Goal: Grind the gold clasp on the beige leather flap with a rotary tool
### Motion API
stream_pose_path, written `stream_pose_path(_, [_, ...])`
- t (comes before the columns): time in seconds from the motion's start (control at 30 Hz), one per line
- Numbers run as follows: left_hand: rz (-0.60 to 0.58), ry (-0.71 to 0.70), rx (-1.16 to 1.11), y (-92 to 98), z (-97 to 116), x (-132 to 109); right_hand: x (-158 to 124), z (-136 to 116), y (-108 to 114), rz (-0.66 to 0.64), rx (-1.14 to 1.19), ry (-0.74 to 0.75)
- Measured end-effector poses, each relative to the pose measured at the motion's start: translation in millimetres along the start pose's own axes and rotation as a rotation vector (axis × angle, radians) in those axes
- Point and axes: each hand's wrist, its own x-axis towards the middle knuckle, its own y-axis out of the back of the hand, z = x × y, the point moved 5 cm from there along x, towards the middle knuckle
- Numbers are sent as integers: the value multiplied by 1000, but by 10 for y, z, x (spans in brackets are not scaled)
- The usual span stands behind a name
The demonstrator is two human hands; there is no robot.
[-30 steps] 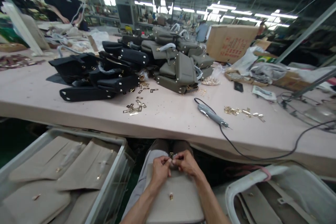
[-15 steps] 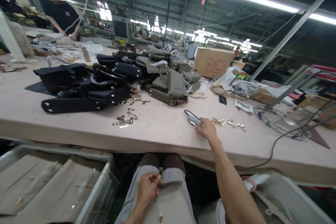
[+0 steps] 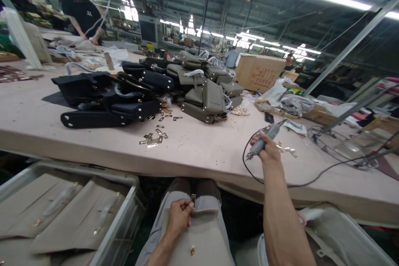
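Observation:
In my right hand (image 3: 268, 145) is a grey electric screwdriver (image 3: 263, 139), raised over the table with its tip pointing down and left and a dark cord attached. My left hand (image 3: 181, 214) pinches a small gold-coloured metal plate (image 3: 193, 198) at the top edge of a beige bag panel (image 3: 207, 232). The panel lies across my lap, and a gold turn-lock (image 3: 193, 251) sits lower on it. Loose gold fittings (image 3: 291, 151) lie on the table beyond my right hand. More flat metal plates (image 3: 153, 139) are scattered left of centre.
Black bags (image 3: 106, 99) and olive bags (image 3: 207, 99) are piled on the table (image 3: 190, 153). A cardboard box (image 3: 260, 72) stands behind. At lower left a crate (image 3: 124, 212) holds beige panels; another bin (image 3: 346, 228) is at lower right. A person (image 3: 81, 14) works across the table.
My right hand has lifted the screwdriver off the table and moved right, turning its tip down and left. My left hand stays on the plate. The view has shifted slightly.

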Motion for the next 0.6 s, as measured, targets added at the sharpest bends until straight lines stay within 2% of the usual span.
stream_pose_path(0.07, [4,4,6,-14,-1,2,-86,152,11,50,244,-114])
stream_pose_path(0.13, [-5,1,12,-24,-3,-4,-156,289,77,181,340,-174])
stream_pose_path(0.23, [-19,-7,19,-22,-11,-12,-186,382,187,326,418,-169])
stream_pose_path(0.33, [-9,-19,21,-14,-9,2,-140,392,221,386,340,-95])
stream_pose_path(0.47, [-9,-12,45,-9,8,16,-78,411,143,482,209,-4])
stream_pose_path(0.53, [-10,-3,57,12,20,-4,-52,314,159,567,204,66])
stream_pose_path(0.6, [-10,-6,59,44,34,-34,-30,50,283,693,188,227])
